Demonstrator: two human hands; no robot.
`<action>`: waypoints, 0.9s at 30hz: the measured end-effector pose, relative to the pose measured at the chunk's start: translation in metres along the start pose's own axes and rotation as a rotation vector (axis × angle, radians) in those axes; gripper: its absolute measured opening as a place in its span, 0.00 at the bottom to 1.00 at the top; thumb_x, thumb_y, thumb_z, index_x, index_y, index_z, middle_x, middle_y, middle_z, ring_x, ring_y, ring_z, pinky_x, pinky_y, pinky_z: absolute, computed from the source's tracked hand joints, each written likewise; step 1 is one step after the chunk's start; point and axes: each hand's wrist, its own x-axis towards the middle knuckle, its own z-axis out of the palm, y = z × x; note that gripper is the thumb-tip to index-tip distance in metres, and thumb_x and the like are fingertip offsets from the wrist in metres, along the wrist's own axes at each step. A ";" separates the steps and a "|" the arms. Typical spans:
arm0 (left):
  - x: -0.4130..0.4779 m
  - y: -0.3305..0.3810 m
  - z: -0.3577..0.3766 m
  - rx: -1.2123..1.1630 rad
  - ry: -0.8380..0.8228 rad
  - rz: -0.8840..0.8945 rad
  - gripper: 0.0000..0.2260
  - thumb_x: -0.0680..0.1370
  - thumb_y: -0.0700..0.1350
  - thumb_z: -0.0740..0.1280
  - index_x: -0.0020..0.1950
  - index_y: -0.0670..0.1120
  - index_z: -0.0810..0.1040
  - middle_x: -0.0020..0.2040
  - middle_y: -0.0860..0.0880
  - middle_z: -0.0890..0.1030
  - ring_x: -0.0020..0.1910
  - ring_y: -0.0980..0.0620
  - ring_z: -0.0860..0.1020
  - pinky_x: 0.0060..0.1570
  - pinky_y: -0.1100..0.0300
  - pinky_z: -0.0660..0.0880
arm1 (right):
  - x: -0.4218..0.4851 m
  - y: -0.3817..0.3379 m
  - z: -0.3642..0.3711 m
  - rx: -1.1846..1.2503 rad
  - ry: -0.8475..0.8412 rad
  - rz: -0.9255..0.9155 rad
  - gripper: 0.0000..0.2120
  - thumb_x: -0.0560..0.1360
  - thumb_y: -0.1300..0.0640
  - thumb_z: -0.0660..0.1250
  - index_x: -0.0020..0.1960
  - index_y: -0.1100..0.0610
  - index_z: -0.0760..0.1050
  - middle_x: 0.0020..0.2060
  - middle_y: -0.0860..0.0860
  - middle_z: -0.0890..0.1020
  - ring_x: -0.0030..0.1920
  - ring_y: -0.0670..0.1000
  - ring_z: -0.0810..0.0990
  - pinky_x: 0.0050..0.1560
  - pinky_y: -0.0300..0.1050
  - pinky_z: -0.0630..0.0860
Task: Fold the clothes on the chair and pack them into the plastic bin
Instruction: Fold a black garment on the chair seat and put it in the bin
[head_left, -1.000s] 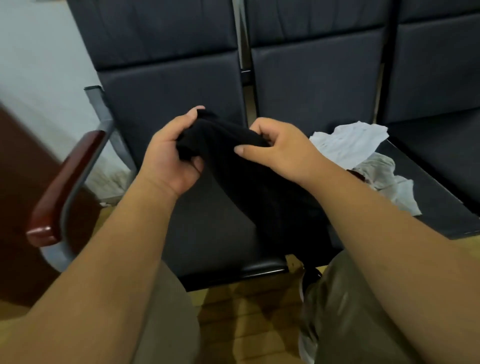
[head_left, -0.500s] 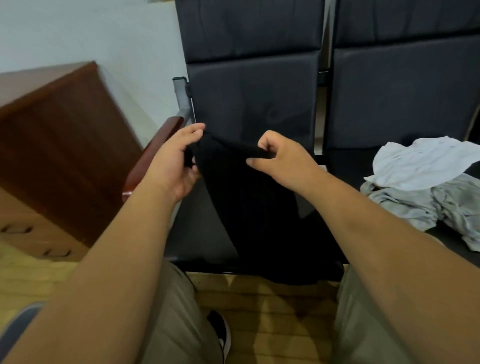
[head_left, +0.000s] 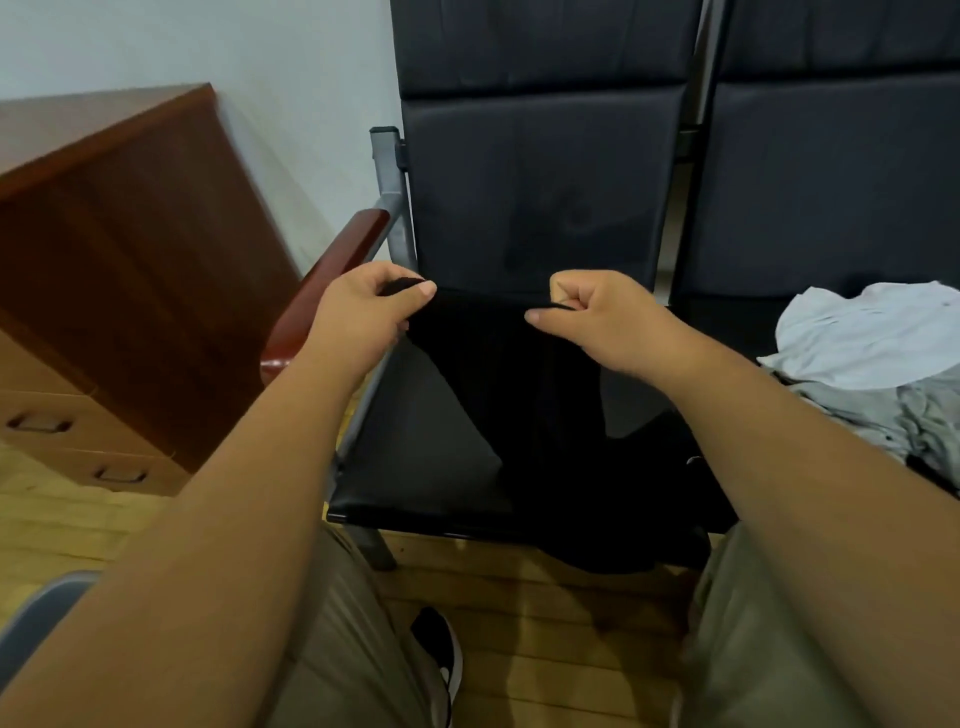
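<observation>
Thumb and forefinger of the left grip (head_left: 363, 317) pinch one top corner of a black garment (head_left: 519, 405), with the other fingers curled in below. The right grip (head_left: 597, 317) is a closed fist on the same top edge a little further along, its thumb pressed down on the cloth. Between the two, the edge runs taut and roughly level, held up in front of the backrest.

From that edge the garment hangs down. Its lower part lies crumpled on the seat of the near chair (head_left: 415, 467) and spills over the front edge toward the floor (head_left: 545, 597). It is not folded.

Just left of the left grip is the chair's red-brown armrest (head_left: 332, 280) on a grey metal post. To the right, on the next seat (head_left: 727, 322), lies a heap of pale clothes (head_left: 872, 353), a white piece on top of grey ones, all loose and rumpled. The heap sits near the black garment; the right forearm hides whether they touch.

Further left, a wooden cabinet (head_left: 130, 260) with drawers stands against a pale wall (head_left: 285, 78). At the bottom, the person's knees in khaki trousers (head_left: 353, 649) frame a strip of wooden floor, and a black shoe (head_left: 439, 644) with a white sole rests on it.
</observation>
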 end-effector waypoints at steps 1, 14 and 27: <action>0.001 0.002 0.002 0.043 -0.023 0.031 0.06 0.80 0.47 0.76 0.54 0.48 0.85 0.43 0.52 0.85 0.37 0.59 0.80 0.40 0.64 0.80 | 0.002 0.002 -0.001 0.012 0.067 0.003 0.24 0.80 0.50 0.74 0.37 0.53 0.61 0.31 0.48 0.66 0.30 0.46 0.64 0.31 0.40 0.65; 0.016 0.007 0.028 0.397 -0.215 0.062 0.04 0.79 0.48 0.74 0.47 0.49 0.84 0.38 0.52 0.82 0.38 0.53 0.80 0.46 0.53 0.80 | 0.001 0.025 -0.036 -0.043 0.449 0.062 0.16 0.80 0.50 0.71 0.44 0.54 0.66 0.37 0.46 0.72 0.35 0.45 0.69 0.33 0.35 0.69; 0.020 0.037 0.063 -0.415 -0.072 -0.123 0.10 0.82 0.45 0.70 0.61 0.45 0.84 0.56 0.46 0.88 0.57 0.46 0.86 0.62 0.44 0.82 | -0.008 0.067 -0.073 -0.227 0.431 0.393 0.09 0.82 0.48 0.68 0.51 0.54 0.76 0.42 0.50 0.81 0.41 0.50 0.81 0.36 0.46 0.73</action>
